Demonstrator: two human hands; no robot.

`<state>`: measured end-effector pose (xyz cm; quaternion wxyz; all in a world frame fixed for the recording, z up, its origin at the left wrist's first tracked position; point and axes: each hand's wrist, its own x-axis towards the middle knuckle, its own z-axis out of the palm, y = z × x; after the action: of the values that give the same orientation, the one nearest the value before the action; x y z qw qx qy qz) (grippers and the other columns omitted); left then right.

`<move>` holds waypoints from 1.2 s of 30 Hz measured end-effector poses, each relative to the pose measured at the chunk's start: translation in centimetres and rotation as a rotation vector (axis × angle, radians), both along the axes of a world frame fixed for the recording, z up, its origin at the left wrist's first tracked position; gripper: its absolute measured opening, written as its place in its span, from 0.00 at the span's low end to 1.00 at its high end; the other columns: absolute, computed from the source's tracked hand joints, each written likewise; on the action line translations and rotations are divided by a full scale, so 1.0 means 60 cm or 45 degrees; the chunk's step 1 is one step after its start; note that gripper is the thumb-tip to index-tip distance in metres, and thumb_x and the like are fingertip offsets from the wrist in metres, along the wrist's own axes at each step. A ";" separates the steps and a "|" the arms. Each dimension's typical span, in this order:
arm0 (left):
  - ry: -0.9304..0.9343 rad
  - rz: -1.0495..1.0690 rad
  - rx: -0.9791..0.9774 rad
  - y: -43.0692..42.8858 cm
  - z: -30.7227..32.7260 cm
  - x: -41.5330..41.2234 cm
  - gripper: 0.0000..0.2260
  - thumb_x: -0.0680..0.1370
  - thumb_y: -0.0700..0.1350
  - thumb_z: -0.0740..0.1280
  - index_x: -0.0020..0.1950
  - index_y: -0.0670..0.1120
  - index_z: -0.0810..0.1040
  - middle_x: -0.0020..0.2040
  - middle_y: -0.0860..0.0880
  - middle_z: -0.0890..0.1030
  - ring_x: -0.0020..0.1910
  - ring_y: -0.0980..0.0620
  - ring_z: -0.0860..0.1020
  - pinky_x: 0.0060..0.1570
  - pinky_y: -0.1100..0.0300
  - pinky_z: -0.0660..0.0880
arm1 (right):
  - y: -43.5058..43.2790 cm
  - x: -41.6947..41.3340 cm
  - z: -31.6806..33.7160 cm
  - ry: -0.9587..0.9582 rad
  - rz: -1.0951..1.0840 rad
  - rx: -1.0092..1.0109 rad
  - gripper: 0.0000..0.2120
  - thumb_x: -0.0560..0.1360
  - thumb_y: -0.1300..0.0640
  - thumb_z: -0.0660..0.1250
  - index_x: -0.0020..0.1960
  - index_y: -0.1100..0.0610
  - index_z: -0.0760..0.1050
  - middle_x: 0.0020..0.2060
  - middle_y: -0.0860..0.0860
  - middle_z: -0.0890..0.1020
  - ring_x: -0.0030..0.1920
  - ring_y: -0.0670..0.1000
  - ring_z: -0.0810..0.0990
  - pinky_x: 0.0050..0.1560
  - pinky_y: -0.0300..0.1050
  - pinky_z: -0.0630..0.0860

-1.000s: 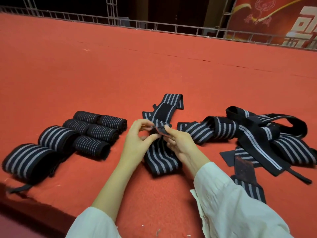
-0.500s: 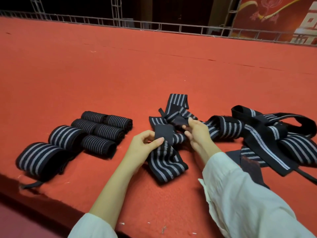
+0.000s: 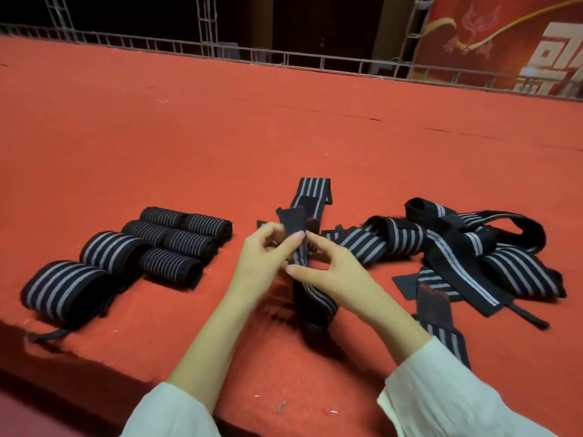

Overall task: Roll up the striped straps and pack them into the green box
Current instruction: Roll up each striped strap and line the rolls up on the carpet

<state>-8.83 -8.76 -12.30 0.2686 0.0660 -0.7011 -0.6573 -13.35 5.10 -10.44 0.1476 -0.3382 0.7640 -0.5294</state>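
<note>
Strap end (image 3: 296,219) now upright, pinched by left hand (image 3: 263,263) and right hand (image 3: 331,274), middle behind fingers (image 3: 293,238).

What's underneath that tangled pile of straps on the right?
Flat strap ends poke out from under the pile onto the red carpet. Whatever else lies beneath the pile's middle is covered.

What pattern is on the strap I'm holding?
The strap is black with pale grey lengthwise stripes; head view.

Your left hand (image 3: 263,260) and right hand (image 3: 328,269) pinch one striped strap (image 3: 312,294) between fingertips; rolled straps (image 3: 176,244) lie left of your fingers, loose straps (image 3: 467,247) right.
</note>
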 end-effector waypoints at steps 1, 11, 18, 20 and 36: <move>0.000 -0.036 -0.021 0.011 0.006 0.000 0.04 0.78 0.38 0.68 0.45 0.44 0.80 0.38 0.54 0.81 0.37 0.60 0.78 0.39 0.65 0.76 | 0.007 -0.004 -0.001 -0.015 -0.009 -0.082 0.18 0.73 0.61 0.72 0.62 0.54 0.77 0.55 0.46 0.83 0.56 0.41 0.80 0.60 0.36 0.73; -0.060 0.118 -0.909 0.039 -0.011 -0.018 0.06 0.75 0.41 0.71 0.52 0.45 0.81 0.49 0.53 0.78 0.40 0.57 0.74 0.47 0.66 0.70 | 0.049 -0.031 -0.014 -0.380 -0.361 -0.374 0.15 0.79 0.60 0.62 0.45 0.73 0.76 0.38 0.59 0.77 0.40 0.52 0.75 0.43 0.46 0.71; 0.014 0.101 -1.170 0.040 -0.021 0.012 0.07 0.76 0.45 0.66 0.41 0.44 0.77 0.40 0.51 0.76 0.44 0.51 0.75 0.45 0.64 0.67 | 0.076 -0.079 -0.028 -0.186 -0.888 -0.340 0.19 0.79 0.63 0.60 0.31 0.55 0.62 0.28 0.53 0.60 0.32 0.49 0.59 0.32 0.45 0.56; -0.113 0.058 -1.206 0.029 -0.021 0.033 0.09 0.77 0.50 0.66 0.41 0.46 0.79 0.40 0.53 0.77 0.44 0.52 0.75 0.46 0.58 0.71 | 0.103 -0.109 -0.030 -0.211 -1.003 -0.414 0.17 0.79 0.59 0.60 0.32 0.60 0.64 0.31 0.57 0.63 0.36 0.51 0.63 0.39 0.46 0.62; -1.324 -0.292 -1.435 0.035 0.073 0.031 0.19 0.76 0.59 0.67 0.58 0.46 0.80 0.57 0.46 0.82 0.51 0.47 0.79 0.51 0.57 0.75 | 0.097 -0.042 0.154 -0.149 -0.564 -0.737 0.09 0.82 0.56 0.59 0.49 0.54 0.76 0.50 0.57 0.82 0.52 0.58 0.81 0.58 0.56 0.77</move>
<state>-6.95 -6.67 -7.90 -0.1716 0.1465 -0.9680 -0.1097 -15.87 10.94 -1.21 -0.0288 -0.1616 0.6275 -0.7611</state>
